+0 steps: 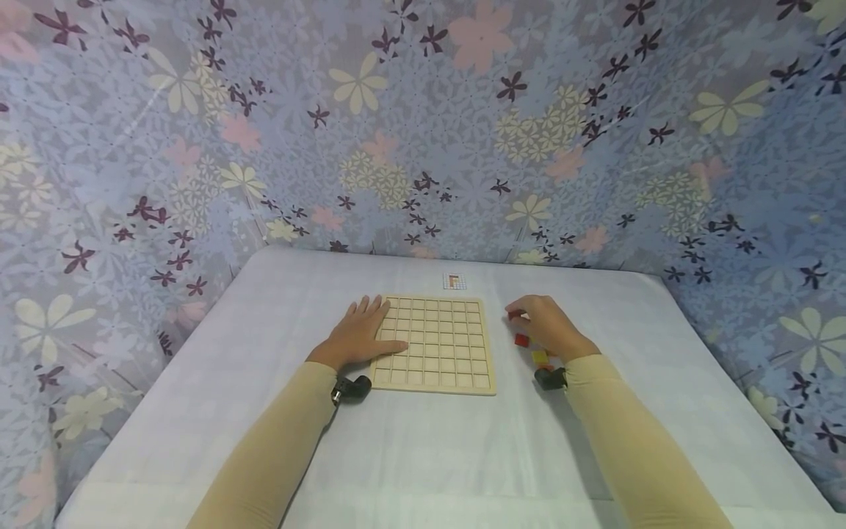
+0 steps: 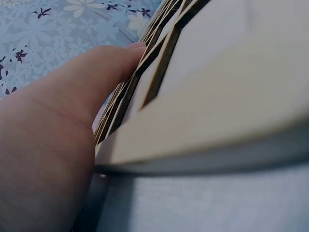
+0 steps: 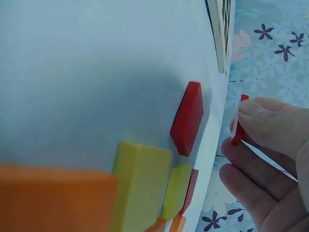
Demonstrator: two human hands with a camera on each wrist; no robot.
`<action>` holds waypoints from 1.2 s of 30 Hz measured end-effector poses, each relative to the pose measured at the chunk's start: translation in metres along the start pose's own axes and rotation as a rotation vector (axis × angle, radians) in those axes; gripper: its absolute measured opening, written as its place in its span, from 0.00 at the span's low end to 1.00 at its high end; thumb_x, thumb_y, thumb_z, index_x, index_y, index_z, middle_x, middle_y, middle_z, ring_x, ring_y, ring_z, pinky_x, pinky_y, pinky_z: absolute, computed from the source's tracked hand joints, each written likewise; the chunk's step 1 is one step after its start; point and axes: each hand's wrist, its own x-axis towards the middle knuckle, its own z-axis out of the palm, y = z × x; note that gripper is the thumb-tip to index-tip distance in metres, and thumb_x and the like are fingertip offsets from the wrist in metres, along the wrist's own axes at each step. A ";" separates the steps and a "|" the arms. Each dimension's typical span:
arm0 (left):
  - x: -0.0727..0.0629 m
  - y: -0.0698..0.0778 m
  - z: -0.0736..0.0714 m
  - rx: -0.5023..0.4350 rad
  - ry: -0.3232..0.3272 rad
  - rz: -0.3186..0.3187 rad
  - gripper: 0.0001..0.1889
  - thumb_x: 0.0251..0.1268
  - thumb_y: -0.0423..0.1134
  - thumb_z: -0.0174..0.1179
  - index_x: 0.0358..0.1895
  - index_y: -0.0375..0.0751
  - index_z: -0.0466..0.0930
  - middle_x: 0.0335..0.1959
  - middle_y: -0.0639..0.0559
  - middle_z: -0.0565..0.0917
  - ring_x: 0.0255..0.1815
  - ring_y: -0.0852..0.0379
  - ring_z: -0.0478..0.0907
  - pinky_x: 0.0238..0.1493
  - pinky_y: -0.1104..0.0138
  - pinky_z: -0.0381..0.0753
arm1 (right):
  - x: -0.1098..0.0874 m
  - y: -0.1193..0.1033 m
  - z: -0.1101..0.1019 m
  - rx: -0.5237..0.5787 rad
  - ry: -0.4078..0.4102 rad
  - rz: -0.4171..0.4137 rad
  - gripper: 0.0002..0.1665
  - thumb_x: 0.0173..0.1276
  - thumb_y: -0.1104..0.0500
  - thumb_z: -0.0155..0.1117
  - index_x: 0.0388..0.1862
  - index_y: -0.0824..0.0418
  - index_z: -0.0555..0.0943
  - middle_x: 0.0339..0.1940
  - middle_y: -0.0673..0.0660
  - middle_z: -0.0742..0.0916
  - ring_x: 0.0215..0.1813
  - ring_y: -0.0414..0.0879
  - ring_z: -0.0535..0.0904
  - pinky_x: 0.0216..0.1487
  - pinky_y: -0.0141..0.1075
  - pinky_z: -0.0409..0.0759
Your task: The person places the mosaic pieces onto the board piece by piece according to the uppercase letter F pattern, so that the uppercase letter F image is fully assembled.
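A square wooden grid board (image 1: 432,345) lies on the white cloth in the head view. My left hand (image 1: 358,334) rests on its left edge with the fingers spread and the thumb across the cells; the left wrist view shows the thumb (image 2: 116,63) over the frame. To the right of the board, my right hand (image 1: 551,325) pinches a thin red tile (image 3: 238,129) between thumb and fingers, just above the cloth. Below that hand lie a red tile (image 3: 189,118), a yellow tile (image 3: 142,186) and an orange tile (image 3: 55,200), with several others partly hidden.
A small printed card (image 1: 454,281) with a coloured grid pattern lies behind the board. The white-covered table (image 1: 277,294) reaches back to a flowered cloth (image 1: 423,132) that hangs behind and at the sides.
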 end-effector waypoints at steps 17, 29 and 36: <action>0.001 -0.003 0.005 0.008 -0.002 -0.002 0.62 0.64 0.80 0.53 0.86 0.37 0.46 0.86 0.38 0.45 0.85 0.38 0.36 0.81 0.49 0.32 | 0.011 -0.011 0.012 0.046 0.017 0.014 0.17 0.73 0.69 0.70 0.60 0.65 0.87 0.57 0.61 0.88 0.64 0.58 0.81 0.69 0.56 0.74; 0.003 -0.003 0.005 0.039 -0.017 0.008 0.61 0.66 0.79 0.51 0.86 0.37 0.44 0.86 0.38 0.44 0.85 0.38 0.36 0.81 0.50 0.31 | 0.017 -0.025 0.016 0.052 0.039 -0.069 0.16 0.73 0.71 0.69 0.58 0.68 0.87 0.54 0.62 0.89 0.63 0.59 0.82 0.67 0.53 0.76; 0.001 -0.001 0.002 0.050 -0.009 0.013 0.60 0.68 0.78 0.52 0.86 0.36 0.44 0.86 0.37 0.45 0.85 0.37 0.37 0.81 0.48 0.33 | 0.025 -0.041 0.024 0.068 0.053 -0.073 0.16 0.72 0.69 0.72 0.58 0.69 0.87 0.52 0.62 0.90 0.62 0.58 0.83 0.65 0.52 0.78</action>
